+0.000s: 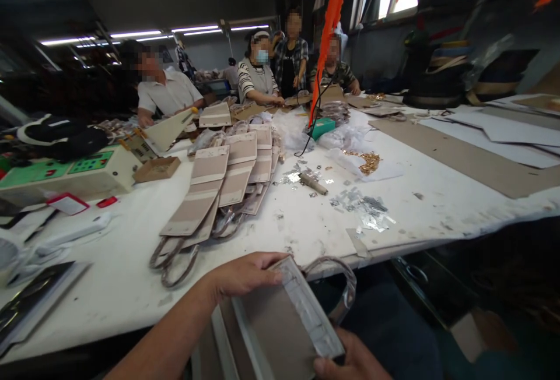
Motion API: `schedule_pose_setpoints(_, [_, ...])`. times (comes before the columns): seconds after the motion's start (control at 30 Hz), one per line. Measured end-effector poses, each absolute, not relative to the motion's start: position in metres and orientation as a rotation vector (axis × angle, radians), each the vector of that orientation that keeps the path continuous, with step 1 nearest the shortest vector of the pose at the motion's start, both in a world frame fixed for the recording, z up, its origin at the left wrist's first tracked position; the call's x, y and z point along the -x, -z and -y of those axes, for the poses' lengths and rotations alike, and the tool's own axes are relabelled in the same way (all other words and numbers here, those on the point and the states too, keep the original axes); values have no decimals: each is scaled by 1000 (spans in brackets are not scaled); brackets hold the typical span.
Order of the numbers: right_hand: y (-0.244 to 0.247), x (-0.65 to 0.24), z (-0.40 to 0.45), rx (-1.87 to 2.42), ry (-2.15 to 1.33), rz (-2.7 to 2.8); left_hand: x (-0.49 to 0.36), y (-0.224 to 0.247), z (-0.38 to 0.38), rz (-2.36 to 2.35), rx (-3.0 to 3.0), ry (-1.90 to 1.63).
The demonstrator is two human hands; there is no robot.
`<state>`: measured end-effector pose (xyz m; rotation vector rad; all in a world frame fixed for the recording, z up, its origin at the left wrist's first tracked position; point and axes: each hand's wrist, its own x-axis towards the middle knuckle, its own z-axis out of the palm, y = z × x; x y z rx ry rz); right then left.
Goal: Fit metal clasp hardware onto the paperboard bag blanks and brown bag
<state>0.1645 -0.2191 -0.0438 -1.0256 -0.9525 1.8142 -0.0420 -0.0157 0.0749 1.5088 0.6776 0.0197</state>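
Taupe bag (280, 324) at 6 o'clock: right hand (352, 359) curled on near corner, left hand (245, 275) part-closed on far end. Likely positioning step; next move needs 2 steady grips. Panel stack (199, 196) at 11 o'clock.

Held item: taupe bag piece (277, 327), flat faces, lighter edging. Pale, wrinkled strip (306, 307) runs along one end, looks patchy. Brown looped handle (350, 287) sticks out from that end, shiny, looks film-wrapped, arcs up and over to the right. Piece sits tilted in front of the near table edge, strip end angled away and to the right. Left hand (249, 275) has the far corner, thumb on the face; right hand (350, 356) has the near right corner. Lower part runs out of frame.
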Motion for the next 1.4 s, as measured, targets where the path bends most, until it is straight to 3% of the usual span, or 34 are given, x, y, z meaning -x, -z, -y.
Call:
schedule_pose_setpoints(0.2, [30,-177,212,1078,-1738,1029,26,-51,5,-775,-1426,-226])
schedule_pose_setpoints(0.57, [50,-168,206,1313,-1669,813,-40,3,-29,-1142,-1780,-362])
schedule_pose_setpoints(0.8, [57,-158,207,1213,-1660,689,-35,-7,15,-1461,-2050,-696])
schedule_pose_setpoints(0.97, [66,-157,209,1211,-1664,687,-18,11,64,-1331,-2333,-822])
schedule_pose_setpoints(1.2, [48,-175,208,1386,-1603,1000,-11,25,84,-1423,-2677,-605])
schedule_pose_setpoints(1.3, [25,-206,208,1569,-1305,1413,-10,22,78,-1415,-2681,-525])
schedule_pose_setpoints(1.4, [0,-229,190,1643,-686,1654,-9,20,73,-1377,-2690,-507])
